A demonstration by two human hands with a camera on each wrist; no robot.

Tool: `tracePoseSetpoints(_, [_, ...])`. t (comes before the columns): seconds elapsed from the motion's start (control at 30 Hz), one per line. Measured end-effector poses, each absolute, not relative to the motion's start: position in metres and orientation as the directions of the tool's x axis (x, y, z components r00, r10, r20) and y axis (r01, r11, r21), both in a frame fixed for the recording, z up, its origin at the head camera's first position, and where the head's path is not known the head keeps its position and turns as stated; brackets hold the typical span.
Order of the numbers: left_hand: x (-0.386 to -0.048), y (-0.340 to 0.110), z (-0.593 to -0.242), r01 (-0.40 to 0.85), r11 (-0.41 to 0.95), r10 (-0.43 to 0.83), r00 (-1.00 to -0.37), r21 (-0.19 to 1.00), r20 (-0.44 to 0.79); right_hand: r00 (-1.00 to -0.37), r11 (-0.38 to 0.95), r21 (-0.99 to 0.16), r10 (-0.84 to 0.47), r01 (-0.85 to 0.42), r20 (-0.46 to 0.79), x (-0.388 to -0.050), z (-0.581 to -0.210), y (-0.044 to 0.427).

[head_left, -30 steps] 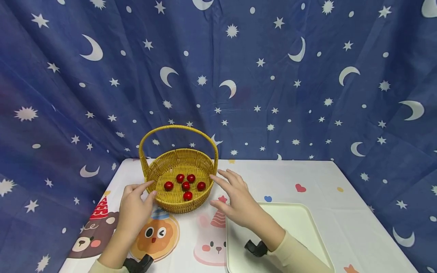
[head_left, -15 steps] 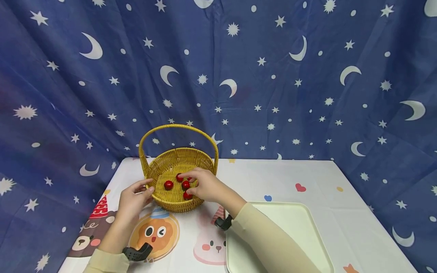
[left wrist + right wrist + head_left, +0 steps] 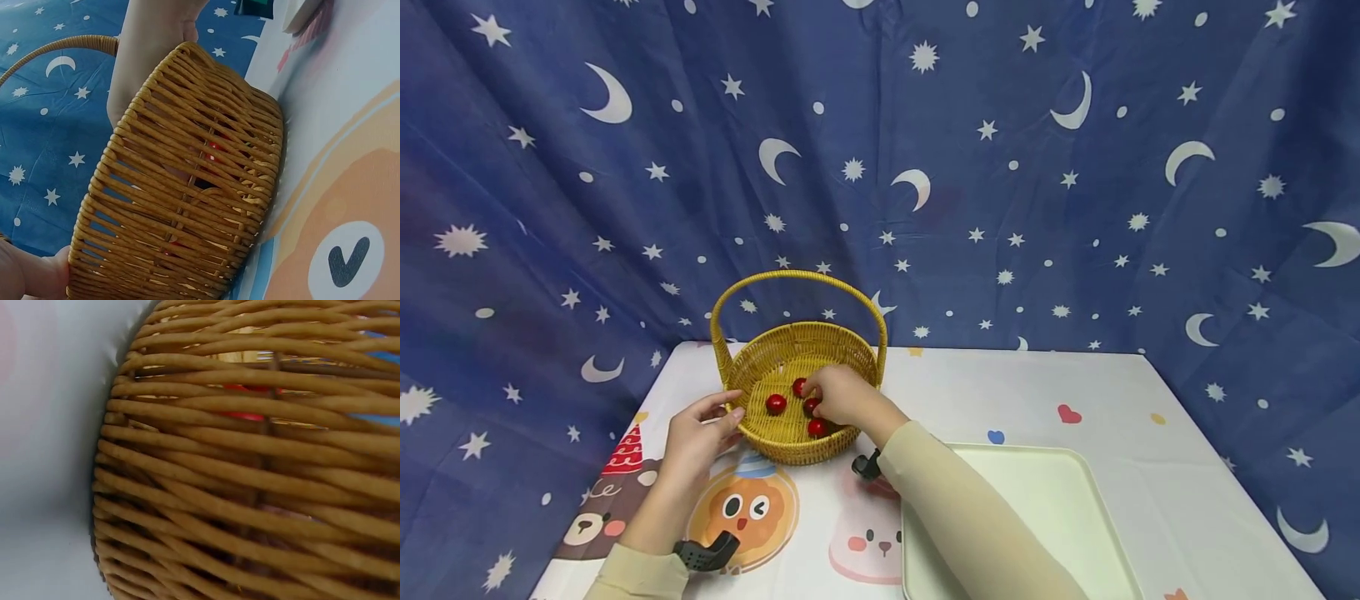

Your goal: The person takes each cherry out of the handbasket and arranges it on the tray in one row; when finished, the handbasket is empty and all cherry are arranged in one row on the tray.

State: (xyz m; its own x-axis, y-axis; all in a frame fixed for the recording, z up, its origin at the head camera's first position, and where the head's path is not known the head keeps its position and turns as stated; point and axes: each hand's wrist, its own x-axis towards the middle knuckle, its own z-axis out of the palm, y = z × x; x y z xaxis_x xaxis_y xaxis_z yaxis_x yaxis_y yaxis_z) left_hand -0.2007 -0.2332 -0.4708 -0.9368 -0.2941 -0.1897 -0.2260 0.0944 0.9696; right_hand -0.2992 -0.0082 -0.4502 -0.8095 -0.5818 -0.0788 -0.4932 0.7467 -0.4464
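A yellow wicker basket [image 3: 805, 452] with a tall arched handle stands near the back of the table. Several shiny red cherries [image 3: 776, 405] lie on its floor. My left hand [image 3: 696, 433] holds the basket's left rim between thumb and fingers; in the left wrist view the thumb [image 3: 44, 272] meets the rim. My right hand [image 3: 846, 396] reaches down inside the basket on its right side, fingers bent among the cherries. Its fingertips are hidden, so a grip on a cherry cannot be made out. The right wrist view shows mostly woven basket wall [image 3: 250, 469] with red behind it.
A shallow cream tray [image 3: 1030, 483] lies at the front right, partly under my right sleeve [image 3: 970, 517]. The white tablecloth [image 3: 1000, 383] carries cartoon prints. A blue curtain [image 3: 970, 192] with moons and stars hangs behind the table.
My right hand has moved left and down into the basket, over the cherries on its right side. My left hand has closed onto the left rim. The basket stays in place.
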Motion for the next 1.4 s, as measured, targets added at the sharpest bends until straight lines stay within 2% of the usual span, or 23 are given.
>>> tracePoseSetpoints(0.13, [-0.201, -0.232, -0.472, -0.232, 0.084, -0.290, -0.936, 0.969, -0.199, -0.801, 0.756, -0.411, -0.591, -0.510, -0.093, -0.300, -0.454, -0.012])
tracePoseSetpoints(0.43, [-0.201, -0.231, -0.474, -0.219, 0.065, -0.285, -0.939, 0.973, -0.192, -0.776, 0.730, -0.417, -0.624, -0.541, -0.085, -0.304, -0.457, -0.014])
tracePoseSetpoints(0.57, [-0.201, -0.230, -0.474, -0.227, 0.066, -0.290, -0.936, 0.972, -0.199, -0.780, 0.700, -0.493, -0.622, -0.517, -0.066, -0.305, -0.456, -0.012])
tracePoseSetpoints(0.73, [-0.201, -0.231, -0.475, -0.236, 0.075, -0.296, -0.933, 0.969, -0.204, -0.788, 0.625, -0.593, -0.615, -0.507, 0.024, -0.303, -0.448, -0.006])
tracePoseSetpoints(0.97, [-0.201, -0.232, -0.474, -0.240, 0.081, -0.291, -0.934, 0.967, -0.208, -0.792, 0.497, -0.710, -0.594, -0.499, 0.141, -0.281, -0.421, 0.016])
tracePoseSetpoints(1.1, [-0.200, -0.232, -0.472, -0.241, 0.091, -0.291, -0.934, 0.966, -0.206, -0.788, 0.458, -0.729, -0.590, -0.508, 0.179, -0.264, -0.407, 0.037])
tracePoseSetpoints(1.4, [-0.200, -0.231, -0.472, -0.233, 0.089, -0.292, -0.936, 0.968, -0.198, -0.782, 0.436, -0.762, -0.607, -0.478, 0.143, -0.224, -0.403, 0.101])
